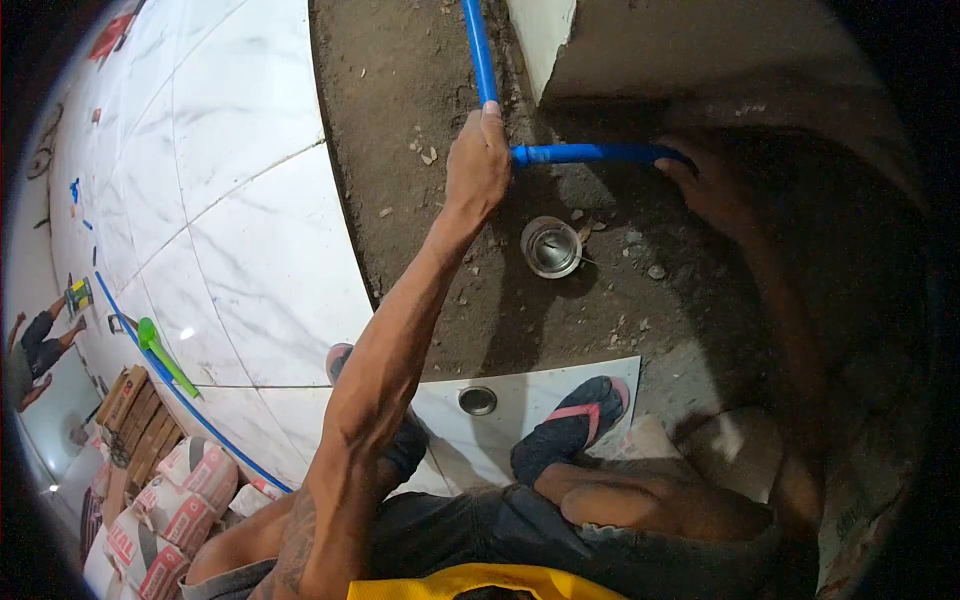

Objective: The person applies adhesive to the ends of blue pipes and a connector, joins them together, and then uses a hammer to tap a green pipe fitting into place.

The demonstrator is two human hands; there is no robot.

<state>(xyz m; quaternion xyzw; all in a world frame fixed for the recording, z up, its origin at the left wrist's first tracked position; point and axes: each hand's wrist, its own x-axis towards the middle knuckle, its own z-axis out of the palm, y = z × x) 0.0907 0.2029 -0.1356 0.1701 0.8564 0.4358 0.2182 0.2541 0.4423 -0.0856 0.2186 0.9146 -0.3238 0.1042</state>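
Observation:
My left hand (478, 165) is closed around a blue plastic pipe (479, 50) where it meets a side branch, its thumb lying along the pipe. The branch pipe (590, 153) runs right from that joint; the fitting itself is mostly hidden by my fingers. In deep shadow, my right hand (705, 185) grips the branch's far end, its fingers only partly visible. Below the branch, an open round tin (552, 248) stands on the bare soil (450, 310). A second round metal tin or ring (477, 401) is on the tile near my feet.
White marbled floor tiles (270, 240) border the soil on the left. A long blue pipe (215, 432), a green tool (165, 355), cartons (140, 415) and stacked bags (165, 520) lie there. Another person (42, 345) is at far left. A wall corner (535, 60) rises ahead.

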